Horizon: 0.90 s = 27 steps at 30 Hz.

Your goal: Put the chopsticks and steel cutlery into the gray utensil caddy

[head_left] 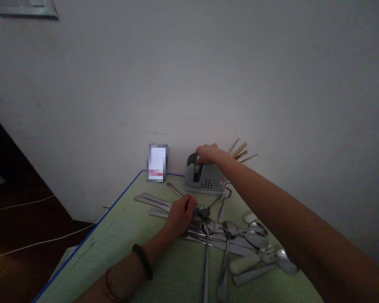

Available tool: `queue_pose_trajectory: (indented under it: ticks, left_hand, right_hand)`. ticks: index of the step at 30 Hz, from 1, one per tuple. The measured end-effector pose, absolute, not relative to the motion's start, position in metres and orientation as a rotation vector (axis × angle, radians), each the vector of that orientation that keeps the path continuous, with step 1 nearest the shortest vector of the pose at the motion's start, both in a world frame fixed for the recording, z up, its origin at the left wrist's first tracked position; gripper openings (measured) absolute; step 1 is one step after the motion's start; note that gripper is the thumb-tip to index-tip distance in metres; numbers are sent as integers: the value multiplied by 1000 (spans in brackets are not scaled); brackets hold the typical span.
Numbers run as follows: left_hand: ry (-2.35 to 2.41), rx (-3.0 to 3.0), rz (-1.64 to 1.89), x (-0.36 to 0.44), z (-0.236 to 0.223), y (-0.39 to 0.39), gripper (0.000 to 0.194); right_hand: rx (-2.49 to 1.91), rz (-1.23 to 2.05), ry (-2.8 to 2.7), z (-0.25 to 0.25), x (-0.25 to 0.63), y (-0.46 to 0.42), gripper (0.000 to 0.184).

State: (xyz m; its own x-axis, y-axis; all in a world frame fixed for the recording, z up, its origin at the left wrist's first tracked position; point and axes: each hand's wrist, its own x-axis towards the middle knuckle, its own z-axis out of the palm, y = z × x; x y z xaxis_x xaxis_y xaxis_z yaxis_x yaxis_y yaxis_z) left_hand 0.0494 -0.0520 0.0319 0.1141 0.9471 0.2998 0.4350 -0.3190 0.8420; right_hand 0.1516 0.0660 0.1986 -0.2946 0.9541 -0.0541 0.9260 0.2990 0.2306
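Observation:
My right hand [206, 154] reaches over the top of a grey cutlery holder [205, 181], its fingers closed and pointing down at the dark slot on the left. Something small and pale shows under the fingertips, too little to name. My left hand [180, 215] rests closed on the spread of cutlery, and its curled fingers hide whatever may be in them. Close to its fingertips lies a dark-bowled spoon [204, 213]. Several table knives [151, 201] stick out to its left. Nearer to me are two long spoons [208, 227] [230, 229] with handles toward me.
A lit phone [157, 163] leans on the wall left of the holder. Chopsticks [240, 150] stand behind my right wrist. A pale-handled fork [246, 263] and more spoons [286, 261] lie at the right. The green table [113, 252] has a blue edge.

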Motion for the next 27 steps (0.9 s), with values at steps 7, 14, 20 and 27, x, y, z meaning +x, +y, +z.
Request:
queue_pose_trajectory:
  ticks: [7, 14, 20, 27]
  left_hand:
    - [1354, 1847, 1151, 50, 31, -51, 34]
    - [1312, 1810, 1168, 50, 30, -50, 34]
    - [1317, 1822, 1162, 48, 28, -49, 35]
    - [1365, 1928, 1099, 45, 28, -48, 30]
  right_hand:
    - [1713, 223, 2441, 187, 155, 78, 34]
    - [1802, 289, 2567, 189, 155, 75, 35]
    - [1923, 363, 2703, 193, 163, 62, 31]
    - [2066, 176, 3201, 143, 196, -29, 20]
